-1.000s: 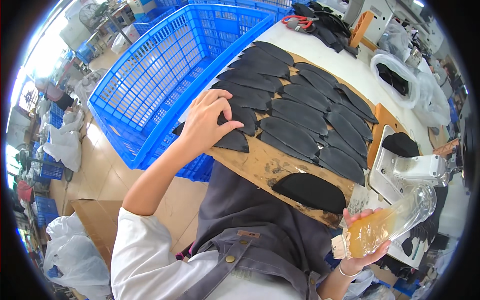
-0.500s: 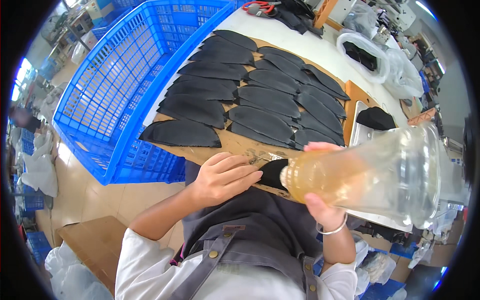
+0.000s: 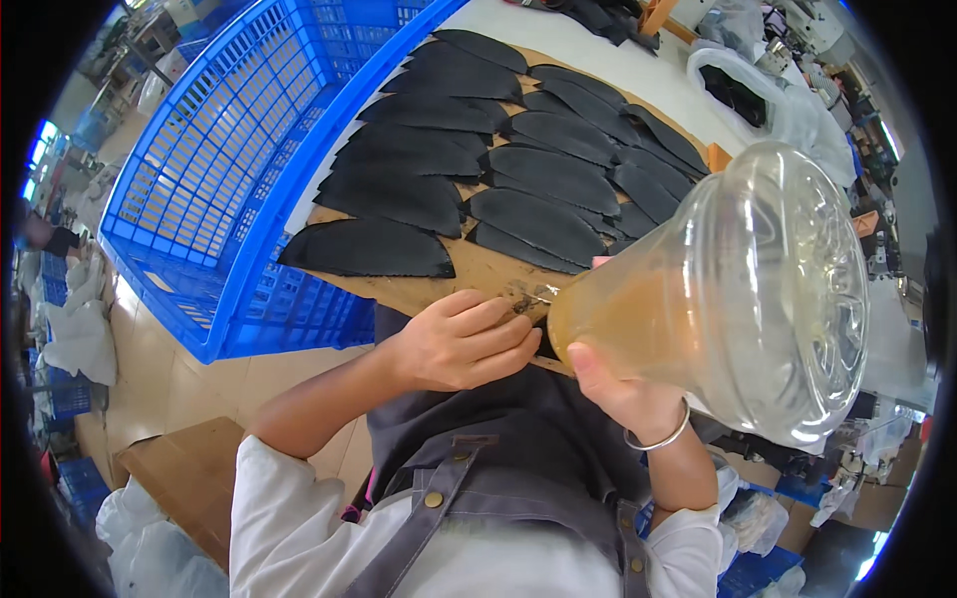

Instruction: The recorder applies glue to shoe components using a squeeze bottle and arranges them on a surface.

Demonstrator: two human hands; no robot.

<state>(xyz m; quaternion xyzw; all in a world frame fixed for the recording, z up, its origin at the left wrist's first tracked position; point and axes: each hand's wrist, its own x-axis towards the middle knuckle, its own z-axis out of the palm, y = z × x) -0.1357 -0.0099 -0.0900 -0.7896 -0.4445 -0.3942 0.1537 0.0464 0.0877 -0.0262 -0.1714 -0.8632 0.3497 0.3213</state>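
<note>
My right hand (image 3: 638,399) is wrapped round a clear plastic bottle (image 3: 698,309) with yellowish liquid in its narrower end. The bottle is tilted, its narrow end down at the front of a brown board (image 3: 389,290) and its broad, ridged base toward me. Its tip is not plainly seen. My left hand (image 3: 469,344) is closed beside that end, fingers pressed on a dark piece (image 3: 545,347) at the board's near edge, mostly hidden by my fingers and the bottle. Behind my hands lie several curved black fabric-like pieces (image 3: 369,248) in overlapping rows on the board.
A large blue plastic basket (image 3: 224,289) stands at the left against the white table (image 3: 508,25). Toward the back right sits an open white plastic bag (image 3: 713,58) with dark contents. A cardboard box (image 3: 189,478) is on the tiled floor at lower left.
The bottle has swung, its base now nearer and higher in view, its narrow end closer to my left hand. My left hand has shifted slightly right. The board and pieces sit higher in view.
</note>
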